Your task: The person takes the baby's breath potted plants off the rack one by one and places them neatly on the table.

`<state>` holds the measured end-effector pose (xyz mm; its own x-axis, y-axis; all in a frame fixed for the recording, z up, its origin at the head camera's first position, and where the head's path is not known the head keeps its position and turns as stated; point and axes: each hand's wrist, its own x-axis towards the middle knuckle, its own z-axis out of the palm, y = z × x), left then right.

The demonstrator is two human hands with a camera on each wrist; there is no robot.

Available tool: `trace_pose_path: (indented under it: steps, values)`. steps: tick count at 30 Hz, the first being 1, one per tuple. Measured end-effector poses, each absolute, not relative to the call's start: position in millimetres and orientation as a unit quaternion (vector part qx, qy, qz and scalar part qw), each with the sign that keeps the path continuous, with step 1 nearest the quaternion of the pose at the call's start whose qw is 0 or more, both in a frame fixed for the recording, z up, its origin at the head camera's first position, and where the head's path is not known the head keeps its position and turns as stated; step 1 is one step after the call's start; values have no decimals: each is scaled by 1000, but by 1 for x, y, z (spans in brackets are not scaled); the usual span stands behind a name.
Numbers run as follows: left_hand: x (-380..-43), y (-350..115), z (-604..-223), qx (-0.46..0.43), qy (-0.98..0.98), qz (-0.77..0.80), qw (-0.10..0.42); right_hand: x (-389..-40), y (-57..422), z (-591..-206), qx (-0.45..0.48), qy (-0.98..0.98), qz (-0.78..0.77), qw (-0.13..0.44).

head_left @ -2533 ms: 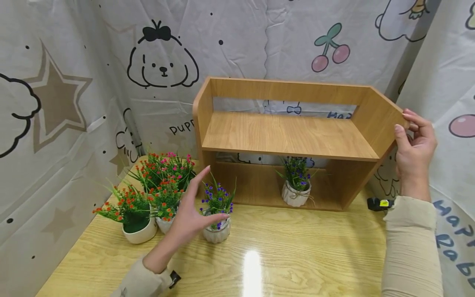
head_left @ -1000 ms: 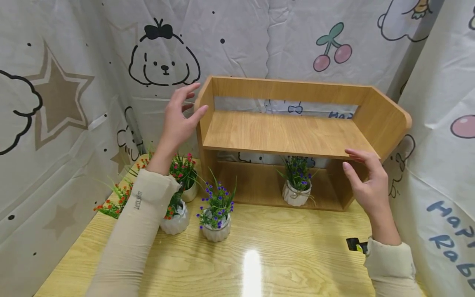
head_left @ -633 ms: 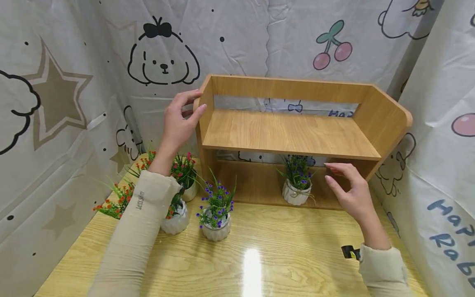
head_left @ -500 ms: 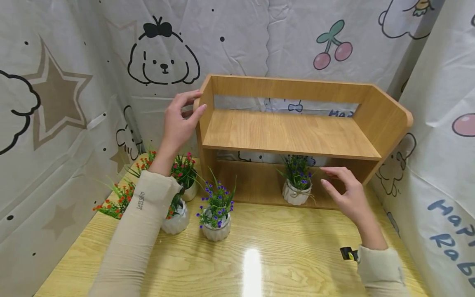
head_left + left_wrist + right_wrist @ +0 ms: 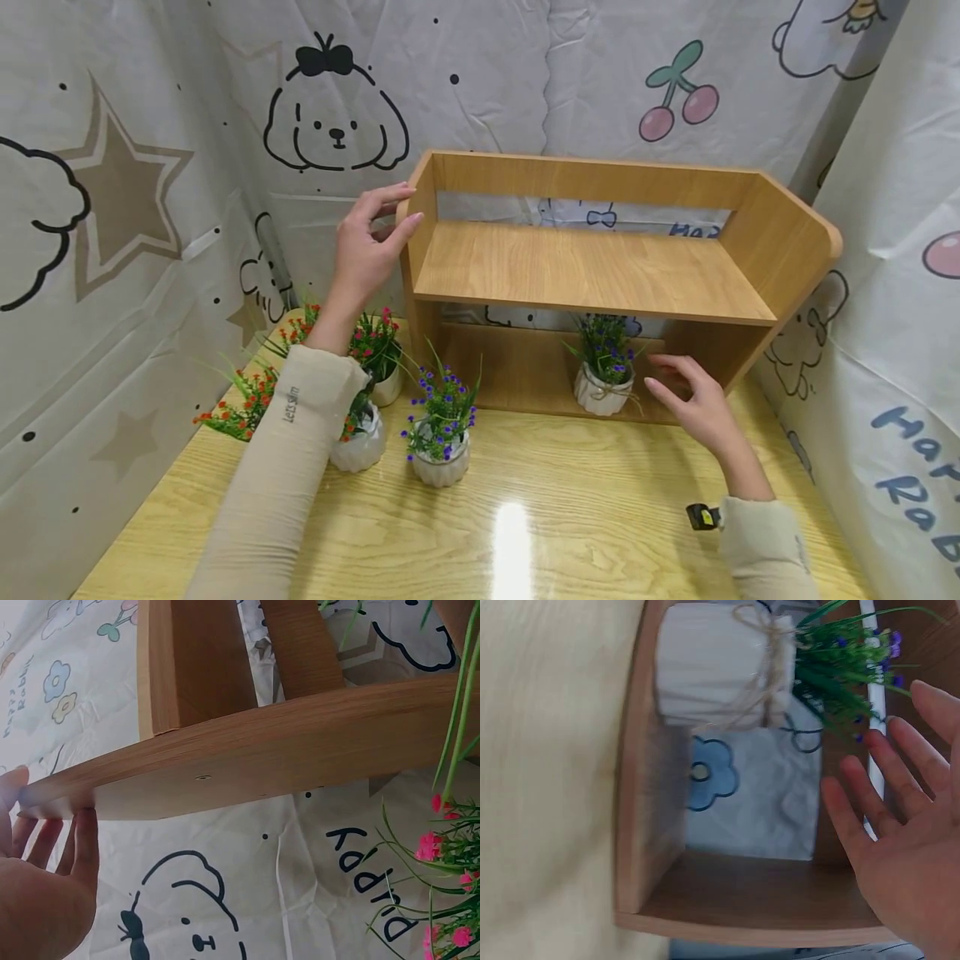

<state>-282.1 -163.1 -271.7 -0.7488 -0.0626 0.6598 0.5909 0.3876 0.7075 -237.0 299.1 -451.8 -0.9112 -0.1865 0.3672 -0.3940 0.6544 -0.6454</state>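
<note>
A two-tier wooden shelf (image 5: 592, 262) stands on the table. My left hand (image 5: 367, 246) holds the front edge of its left side panel, thumb on one side and fingers on the other; the left wrist view shows this hand (image 5: 52, 877) at the panel's end. On the lower tier sits a potted plant (image 5: 604, 379) with purple flowers, its white pot (image 5: 720, 667) tied with twine. Just right of that pot, my right hand (image 5: 697, 404) reaches into the lower tier with fingers spread. In the right wrist view, its fingertips (image 5: 876, 739) come close to the leaves.
A second purple-flowered pot (image 5: 441, 458) stands on the table in front of the shelf's left end. Several pots with red and pink flowers, such as the white one (image 5: 360, 442), cluster at left, partly behind my left sleeve (image 5: 262, 475). Printed curtains (image 5: 480, 83) enclose the table.
My left hand has moved from beside the front purple pot up to the shelf's left panel and taken hold. My right hand has left the right panel and come down beside the shelved plant.
</note>
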Motion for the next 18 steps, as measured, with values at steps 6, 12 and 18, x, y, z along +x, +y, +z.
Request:
trace_pose_path:
  steps: [6, 12, 18]
  values:
    - [-279, -162, -271, -173, -767, -533, 312, -243, 304, -471, 127, -907, 399, 42]
    - [-278, -162, -271, -166, -771, -528, 315, -255, 299, -490, 119, -901, 417, 8]
    - [-293, -164, -281, -165, -762, -539, 319, -265, 291, -505, 117, -889, 443, 23]
